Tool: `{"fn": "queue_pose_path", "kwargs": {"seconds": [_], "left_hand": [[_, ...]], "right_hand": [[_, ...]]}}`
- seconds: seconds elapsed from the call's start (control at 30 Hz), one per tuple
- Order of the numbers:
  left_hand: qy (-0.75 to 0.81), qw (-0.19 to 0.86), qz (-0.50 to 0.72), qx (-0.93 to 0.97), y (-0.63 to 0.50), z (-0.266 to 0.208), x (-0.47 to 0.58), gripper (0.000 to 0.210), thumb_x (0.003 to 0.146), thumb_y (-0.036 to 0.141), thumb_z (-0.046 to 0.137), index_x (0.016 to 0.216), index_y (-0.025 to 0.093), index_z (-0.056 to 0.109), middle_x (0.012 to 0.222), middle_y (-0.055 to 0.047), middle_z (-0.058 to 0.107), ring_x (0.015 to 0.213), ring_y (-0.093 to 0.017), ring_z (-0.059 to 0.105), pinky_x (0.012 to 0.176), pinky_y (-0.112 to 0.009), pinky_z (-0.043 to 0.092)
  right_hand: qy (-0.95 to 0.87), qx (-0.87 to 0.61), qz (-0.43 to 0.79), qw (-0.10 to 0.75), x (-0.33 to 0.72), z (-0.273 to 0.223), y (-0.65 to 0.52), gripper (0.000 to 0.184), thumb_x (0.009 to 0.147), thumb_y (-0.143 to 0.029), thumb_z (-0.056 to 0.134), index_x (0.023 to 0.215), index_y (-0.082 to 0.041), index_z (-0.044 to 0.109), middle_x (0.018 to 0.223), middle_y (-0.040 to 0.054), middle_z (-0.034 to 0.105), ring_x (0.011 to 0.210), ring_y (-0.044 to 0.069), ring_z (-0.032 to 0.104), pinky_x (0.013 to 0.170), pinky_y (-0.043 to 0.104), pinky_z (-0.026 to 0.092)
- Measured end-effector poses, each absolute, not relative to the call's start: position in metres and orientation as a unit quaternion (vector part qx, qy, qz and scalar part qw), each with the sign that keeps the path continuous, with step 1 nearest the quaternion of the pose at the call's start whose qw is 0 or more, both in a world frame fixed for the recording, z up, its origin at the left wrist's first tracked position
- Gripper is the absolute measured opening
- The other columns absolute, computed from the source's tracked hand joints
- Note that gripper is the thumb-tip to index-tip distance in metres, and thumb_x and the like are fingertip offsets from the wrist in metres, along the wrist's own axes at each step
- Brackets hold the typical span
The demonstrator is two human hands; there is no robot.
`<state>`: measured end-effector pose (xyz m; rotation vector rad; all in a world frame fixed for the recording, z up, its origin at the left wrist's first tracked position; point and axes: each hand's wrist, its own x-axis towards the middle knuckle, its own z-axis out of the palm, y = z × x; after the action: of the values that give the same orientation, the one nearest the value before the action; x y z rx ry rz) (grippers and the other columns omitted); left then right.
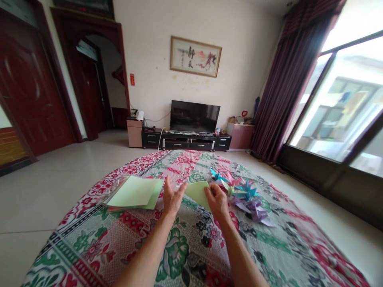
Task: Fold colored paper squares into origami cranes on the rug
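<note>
A light green sheet of paper is between my hands, just above or on the patterned tablecloth. My right hand pinches its right edge, with the fingers curled in. My left hand is at the paper's left side, thumb and fingers spread apart; whether the thumb touches the paper is hard to tell. Left of my left hand lies a stack of coloured paper, pale green on top. To the right of my right hand sits a cluster of folded paper cranes in blue, pink, green and purple.
The round table's far edge faces a low black TV cabinet with a television on it. A purple curtain and a window are on the right. Dark red doors stand on the left.
</note>
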<state>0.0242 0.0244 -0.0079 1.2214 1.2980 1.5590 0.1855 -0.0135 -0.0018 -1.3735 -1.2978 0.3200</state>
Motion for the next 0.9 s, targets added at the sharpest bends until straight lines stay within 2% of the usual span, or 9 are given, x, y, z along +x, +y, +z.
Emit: {"fn": "queue_pose_path", "kwargs": {"seconds": [0.07, 0.17, 0.3, 0.5, 0.73, 0.9], "left_hand": [[0.487, 0.436, 0.614, 0.442, 0.023, -0.01, 0.026, 0.081, 0.063, 0.044, 0.071, 0.132, 0.02, 0.035, 0.128, -0.015, 0.049, 0.111, -0.026, 0.052, 0.082, -0.032, 0.046], [0.407, 0.581, 0.579, 0.401, 0.02, -0.011, 0.029, 0.061, 0.062, 0.042, 0.071, 0.115, 0.019, 0.051, 0.103, -0.009, 0.062, 0.084, -0.018, 0.061, 0.063, -0.026, 0.048], [0.303, 0.685, 0.558, 0.357, 0.017, -0.008, 0.03, 0.039, 0.055, 0.036, 0.075, 0.084, 0.014, 0.062, 0.076, -0.003, 0.065, 0.066, -0.013, 0.06, 0.059, -0.024, 0.047], [0.339, 0.661, 0.581, 0.333, 0.015, -0.006, 0.032, 0.037, 0.047, 0.035, 0.079, 0.071, 0.012, 0.064, 0.064, -0.001, 0.065, 0.056, -0.011, 0.058, 0.054, -0.023, 0.044], [0.351, 0.627, 0.591, 0.366, 0.015, -0.005, 0.027, 0.033, 0.053, 0.039, 0.076, 0.072, 0.013, 0.066, 0.065, 0.0, 0.063, 0.055, -0.008, 0.055, 0.048, -0.019, 0.043], [0.332, 0.611, 0.618, 0.368, 0.017, -0.002, 0.023, 0.032, 0.055, 0.041, 0.074, 0.063, 0.013, 0.063, 0.06, 0.001, 0.061, 0.055, -0.008, 0.055, 0.047, -0.018, 0.041]], "right_hand": [[-0.54, -0.566, 0.164, 0.602, 0.184, -0.003, -0.015, 0.032, 0.074, -0.047, 0.053, 0.075, -0.016, 0.058, 0.063, 0.0008, 0.057, 0.055, 0.012, 0.048, 0.051, 0.022, 0.038], [-0.514, -0.529, 0.244, 0.63, 0.182, -0.003, -0.015, 0.035, 0.071, -0.05, 0.056, 0.078, -0.016, 0.057, 0.063, 0.0006, 0.058, 0.053, 0.012, 0.048, 0.048, 0.022, 0.038], [-0.461, -0.502, 0.337, 0.649, 0.18, -0.002, -0.016, 0.039, 0.064, -0.051, 0.063, 0.081, -0.016, 0.058, 0.063, 0.0008, 0.061, 0.049, 0.012, 0.049, 0.046, 0.022, 0.039], [-0.424, -0.504, 0.413, 0.629, 0.183, 0.005, -0.02, 0.053, 0.058, -0.056, 0.068, 0.091, -0.015, 0.065, 0.068, 0.0044, 0.067, 0.05, 0.016, 0.056, 0.045, 0.024, 0.041], [-0.418, -0.488, 0.422, 0.639, 0.192, 0.006, -0.02, 0.048, 0.06, -0.053, 0.07, 0.087, -0.014, 0.068, 0.061, 0.0026, 0.065, 0.045, 0.013, 0.053, 0.043, 0.023, 0.039], [-0.402, -0.479, 0.417, 0.66, 0.192, 0.01, -0.021, 0.046, 0.058, -0.052, 0.072, 0.085, -0.015, 0.069, 0.058, 0.001, 0.064, 0.044, 0.013, 0.053, 0.043, 0.023, 0.04]]}}
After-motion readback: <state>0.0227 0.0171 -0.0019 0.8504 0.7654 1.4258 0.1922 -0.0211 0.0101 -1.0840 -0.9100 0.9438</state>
